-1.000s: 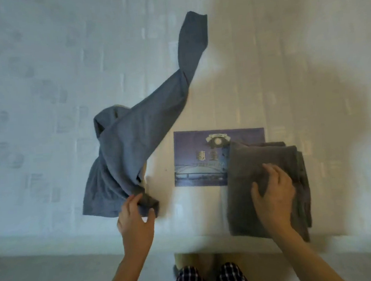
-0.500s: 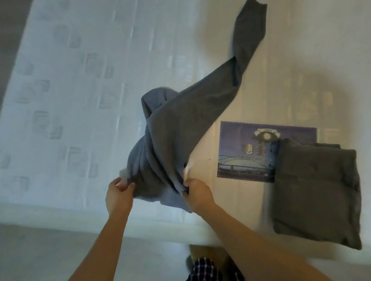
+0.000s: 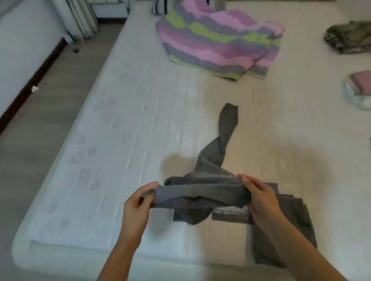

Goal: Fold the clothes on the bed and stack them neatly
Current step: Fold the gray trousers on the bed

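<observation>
**A:** Which step was in hand?

**B:** The start of a new fold, I'd say. The grey garment [image 3: 206, 188] was held up over the near edge of the bed [image 3: 134, 126], stretched between both hands. The left hand [image 3: 138, 205] pinched its left end between thumb and curled fingers. The right hand [image 3: 260, 197] gripped the bunched right end.

**A:** Was the garment all in the air?

**B:** No. A long narrow part trailed away across the bed towards the far side, twisted partway along. A loose flap hung below the hands, over a printed sheet [image 3: 228, 215] lying on the bed.

**A:** Was anything folded by then?

**B:** One folded grey piece [image 3: 297, 222] lay just right of that sheet, partly under the right forearm. A striped blanket [image 3: 216, 38] lay rumpled at the far side, so much seemed left to do.

**A:** What did the next move call for?

**B:** Probably a shake or pull to take out the twist. The garment then had to be laid flat on the bed before any tidy fold could be made.
</observation>
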The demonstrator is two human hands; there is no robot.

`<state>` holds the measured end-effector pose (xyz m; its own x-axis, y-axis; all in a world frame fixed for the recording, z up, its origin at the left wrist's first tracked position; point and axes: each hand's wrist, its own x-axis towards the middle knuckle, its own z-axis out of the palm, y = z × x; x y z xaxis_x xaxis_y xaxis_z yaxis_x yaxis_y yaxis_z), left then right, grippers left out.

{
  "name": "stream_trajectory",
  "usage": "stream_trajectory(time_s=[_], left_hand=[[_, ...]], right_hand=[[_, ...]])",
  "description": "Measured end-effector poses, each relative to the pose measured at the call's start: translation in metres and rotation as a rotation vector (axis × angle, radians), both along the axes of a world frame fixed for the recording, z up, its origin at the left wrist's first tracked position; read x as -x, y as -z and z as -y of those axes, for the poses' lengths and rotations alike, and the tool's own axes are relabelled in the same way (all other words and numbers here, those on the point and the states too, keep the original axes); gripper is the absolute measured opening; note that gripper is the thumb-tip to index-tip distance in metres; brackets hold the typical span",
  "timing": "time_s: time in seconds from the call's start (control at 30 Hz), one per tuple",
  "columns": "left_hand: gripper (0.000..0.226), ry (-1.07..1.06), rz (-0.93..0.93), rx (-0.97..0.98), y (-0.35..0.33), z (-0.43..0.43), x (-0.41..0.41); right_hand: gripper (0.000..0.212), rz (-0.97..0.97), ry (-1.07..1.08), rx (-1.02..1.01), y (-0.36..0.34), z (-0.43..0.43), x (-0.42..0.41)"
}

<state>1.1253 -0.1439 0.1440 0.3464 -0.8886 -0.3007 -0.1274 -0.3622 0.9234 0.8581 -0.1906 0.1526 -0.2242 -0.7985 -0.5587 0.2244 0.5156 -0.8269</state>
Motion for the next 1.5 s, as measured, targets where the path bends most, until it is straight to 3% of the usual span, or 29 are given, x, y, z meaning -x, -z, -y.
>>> stream_trajectory(time_s=[0.07, 0.13, 0.23, 0.27, 0.33, 0.4, 0.43, 0.6, 0.67, 0.73, 0.8, 0.9, 1.0, 1.17, 1.33, 1.5], left_hand=[[0.052, 0.148, 0.082, 0.136, -0.050, 0.015, 0.000], [0.066, 0.282, 0.281, 0.304, -0.114, 0.028, 0.002], [0.066, 0.358, 0.547, 0.501, -0.195, 0.044, 0.012], [0.060, 0.317, 0.587, 0.568, -0.223, 0.047, 0.016], [0.040, 0.199, 0.619, 0.703, -0.277, 0.053, 0.026], [0.020, 0.114, 0.651, 0.780, -0.324, 0.056, 0.035], [0.019, 0.090, 0.656, 0.788, -0.344, 0.058, 0.039], [0.019, 0.090, 0.446, 0.817, -0.418, 0.051, 0.057], [0.023, 0.116, 0.314, 0.787, -0.434, 0.046, 0.065], [0.023, 0.110, 0.158, 0.750, -0.447, 0.043, 0.071], [0.018, 0.093, 0.005, 0.738, -0.459, 0.042, 0.074], [0.017, 0.142, -0.036, 0.752, -0.473, 0.039, 0.074], [0.025, 0.192, -0.016, 0.783, -0.480, 0.036, 0.076], [0.028, 0.416, 0.092, 0.828, -0.485, 0.024, 0.078], [0.021, 0.784, 0.216, 0.759, -0.488, 0.016, 0.091], [0.017, 0.938, 0.190, 0.728, -0.490, 0.012, 0.099]], right_hand=[[0.019, 0.080, -0.083, 0.064, -0.047, 0.012, 0.016], [0.031, 0.171, -0.168, 0.151, -0.115, 0.019, 0.034], [0.051, 0.113, -0.286, 0.347, -0.199, 0.026, 0.059], [0.057, 0.002, -0.334, 0.439, -0.227, 0.025, 0.066], [0.059, -0.449, -0.424, 0.671, -0.275, 0.024, 0.077], [0.042, -0.976, -0.397, 0.905, -0.311, 0.022, 0.086], [0.031, -1.136, -0.367, 0.993, -0.326, 0.021, 0.093], [0.023, -1.482, -0.505, 1.127, -0.382, 0.011, 0.117], [0.011, -1.433, -0.447, 1.108, -0.402, 0.003, 0.117], [0.020, -1.220, -0.371, 1.136, -0.419, -0.004, 0.117], [0.030, -0.842, -0.356, 1.127, -0.438, -0.011, 0.115], [0.021, -0.156, -0.379, 0.991, -0.455, -0.018, 0.112], [0.031, 0.175, -0.616, 0.896, -0.467, -0.024, 0.120], [0.027, 0.082, -0.986, 0.874, -0.472, -0.045, 0.114], [0.017, -0.244, -0.947, 1.109, -0.483, -0.055, 0.071], [0.013, -0.088, -0.974, 1.059, -0.480, -0.053, 0.038]])
